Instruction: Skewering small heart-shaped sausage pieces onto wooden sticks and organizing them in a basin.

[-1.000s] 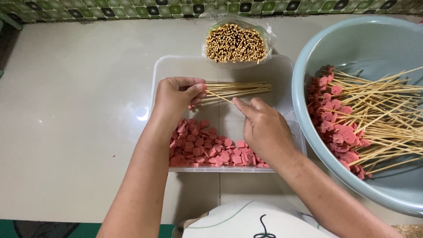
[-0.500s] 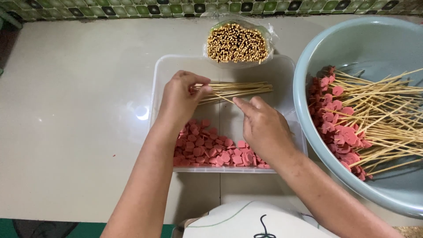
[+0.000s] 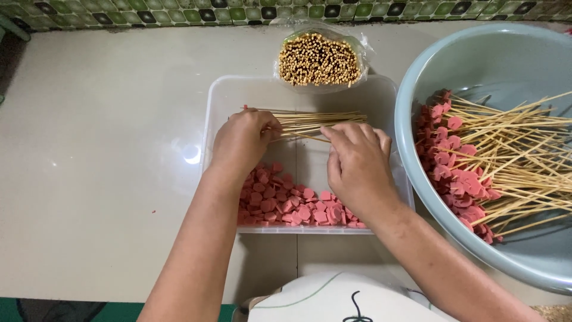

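Fingers: those of the left hand (image 3: pixel 241 142) are closed round one end of a bundle of bamboo skewers (image 3: pixel 319 122); those of the right hand (image 3: pixel 357 167) are curled, the tips pinched on a single skewer at the bundle's lower edge.
Skewer bundle: held level above the clear plastic tray (image 3: pixel 381 95), across its far half.
Pink sausage slices (image 3: pixel 292 206): heaped along the tray's near side, below both hands.
Bagged skewers (image 3: pixel 319 59): stood on end behind the tray.
Basin (image 3: pixel 417 89): pale blue, at right on the surface (image 3: pixel 101 149), filled with loaded skewers (image 3: pixel 476 167).

basin (image 3: pixel 411 119) — cropped right; skewer (image 3: pixel 316 122) ends under hands
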